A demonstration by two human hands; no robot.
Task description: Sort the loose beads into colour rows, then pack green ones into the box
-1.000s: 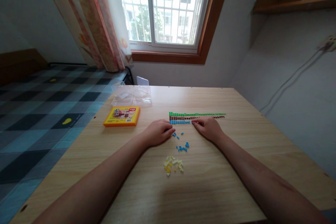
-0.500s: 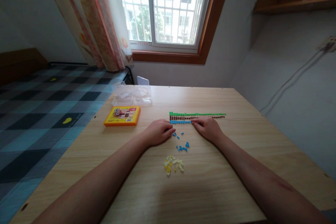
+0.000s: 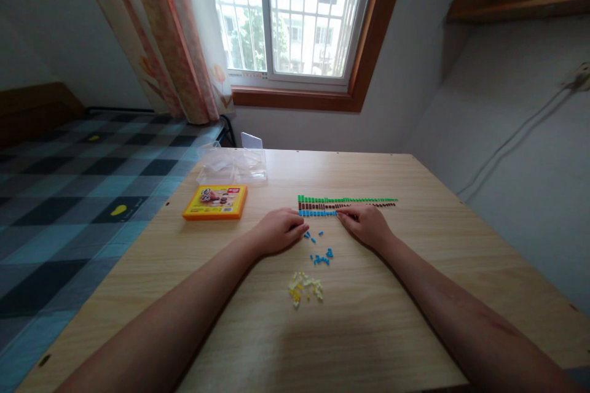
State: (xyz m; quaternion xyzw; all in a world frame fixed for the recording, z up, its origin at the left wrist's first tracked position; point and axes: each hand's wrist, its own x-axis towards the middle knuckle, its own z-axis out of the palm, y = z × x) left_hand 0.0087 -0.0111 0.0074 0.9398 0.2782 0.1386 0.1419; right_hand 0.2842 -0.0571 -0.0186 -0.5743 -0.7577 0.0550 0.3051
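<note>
Small green bricks (image 3: 325, 200), brown bricks (image 3: 314, 206) and blue bricks (image 3: 313, 214) lie on the table in three long rows. My right hand (image 3: 366, 222) has thumb and fingertips pinched at the right end of the blue row, on a small blue brick mostly hidden by the fingers. Beside the left end of the rows, my left hand (image 3: 279, 231) rests on the table, its thumb apart from the loosely bent fingers and nothing visible in it. Loose blue bricks (image 3: 322, 257) lie scattered nearer me, a few close to the left thumb. Pale and bright yellow bricks (image 3: 305, 287) form a pile below them.
A yellow-orange box (image 3: 216, 202) with a printed lid lies on the left of the wooden table (image 3: 369, 331). Behind it stand clear plastic containers (image 3: 233, 166). A bed with a checked cover (image 3: 92, 196) borders the table's left side; a window (image 3: 299, 18) is beyond.
Both hands keep practically the same place and pose. The view has shifted very slightly; the bricks look unmoved.
</note>
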